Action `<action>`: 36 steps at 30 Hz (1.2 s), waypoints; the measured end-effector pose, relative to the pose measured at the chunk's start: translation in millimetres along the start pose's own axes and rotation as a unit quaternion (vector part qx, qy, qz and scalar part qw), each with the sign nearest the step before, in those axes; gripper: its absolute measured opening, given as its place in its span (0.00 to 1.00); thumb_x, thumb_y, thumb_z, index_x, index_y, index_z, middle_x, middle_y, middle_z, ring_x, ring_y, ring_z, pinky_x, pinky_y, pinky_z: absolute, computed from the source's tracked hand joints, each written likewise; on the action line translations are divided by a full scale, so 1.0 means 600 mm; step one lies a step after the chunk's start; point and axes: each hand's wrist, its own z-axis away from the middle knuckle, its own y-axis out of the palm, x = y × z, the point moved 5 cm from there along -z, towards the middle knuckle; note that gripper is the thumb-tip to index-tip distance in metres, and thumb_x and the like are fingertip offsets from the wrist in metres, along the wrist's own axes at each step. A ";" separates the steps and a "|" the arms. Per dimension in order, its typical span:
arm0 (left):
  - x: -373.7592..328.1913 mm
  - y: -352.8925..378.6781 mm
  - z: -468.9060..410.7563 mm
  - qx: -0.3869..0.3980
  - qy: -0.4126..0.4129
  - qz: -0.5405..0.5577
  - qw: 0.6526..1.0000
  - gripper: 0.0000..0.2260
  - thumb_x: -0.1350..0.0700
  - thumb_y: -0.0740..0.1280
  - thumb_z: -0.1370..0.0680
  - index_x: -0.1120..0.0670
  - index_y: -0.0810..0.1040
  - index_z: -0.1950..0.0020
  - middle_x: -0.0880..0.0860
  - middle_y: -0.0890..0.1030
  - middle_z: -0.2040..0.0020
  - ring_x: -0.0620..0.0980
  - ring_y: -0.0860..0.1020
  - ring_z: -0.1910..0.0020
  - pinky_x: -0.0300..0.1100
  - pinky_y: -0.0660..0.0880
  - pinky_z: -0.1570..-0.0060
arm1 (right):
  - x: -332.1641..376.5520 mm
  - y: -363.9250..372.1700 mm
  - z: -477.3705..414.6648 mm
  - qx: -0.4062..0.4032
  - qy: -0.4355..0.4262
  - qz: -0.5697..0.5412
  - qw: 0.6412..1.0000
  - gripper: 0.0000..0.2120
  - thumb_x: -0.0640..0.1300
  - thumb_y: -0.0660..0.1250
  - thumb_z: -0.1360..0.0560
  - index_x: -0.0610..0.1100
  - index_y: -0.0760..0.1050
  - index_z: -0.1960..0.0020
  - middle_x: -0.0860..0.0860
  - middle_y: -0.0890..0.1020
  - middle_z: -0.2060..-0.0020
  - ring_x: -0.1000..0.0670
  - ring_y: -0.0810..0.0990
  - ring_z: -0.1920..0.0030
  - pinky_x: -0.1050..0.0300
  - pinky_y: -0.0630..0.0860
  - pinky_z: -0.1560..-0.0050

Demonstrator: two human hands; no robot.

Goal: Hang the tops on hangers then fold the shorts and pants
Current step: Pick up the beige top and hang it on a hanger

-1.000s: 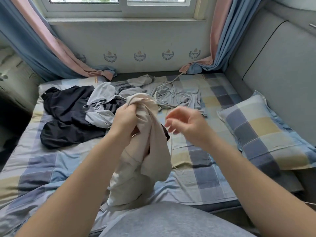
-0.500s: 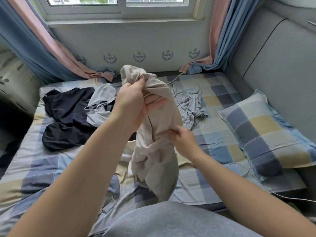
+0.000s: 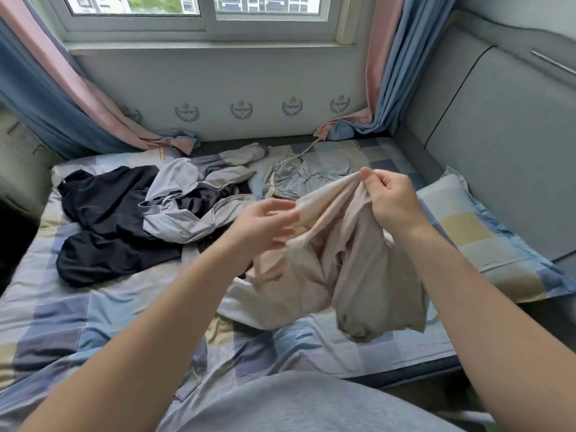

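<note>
Over open bed (image 3: 93,322), the right grip (image 3: 393,207) pinches the edge of a crumpled beige garment (image 3: 352,269); whether the blurred left grip (image 3: 265,226) holds it, I cannot tell.

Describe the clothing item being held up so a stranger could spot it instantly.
Over the checked bed below the window, the beige garment hangs between both hands, the right hand pinching its top edge. It alone is beige and aloft; the black garment and grey clothes lie behind.
</note>
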 end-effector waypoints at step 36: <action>-0.068 -0.035 0.048 -0.100 0.124 0.190 0.969 0.12 0.56 0.63 0.16 0.55 0.74 0.60 0.56 0.80 0.65 0.54 0.83 0.67 0.46 0.82 0.68 | -0.110 0.226 0.168 0.217 0.128 0.020 0.968 0.03 0.46 0.66 0.21 0.49 0.78 0.52 0.55 0.81 0.57 0.50 0.79 0.52 0.64 0.71 0.62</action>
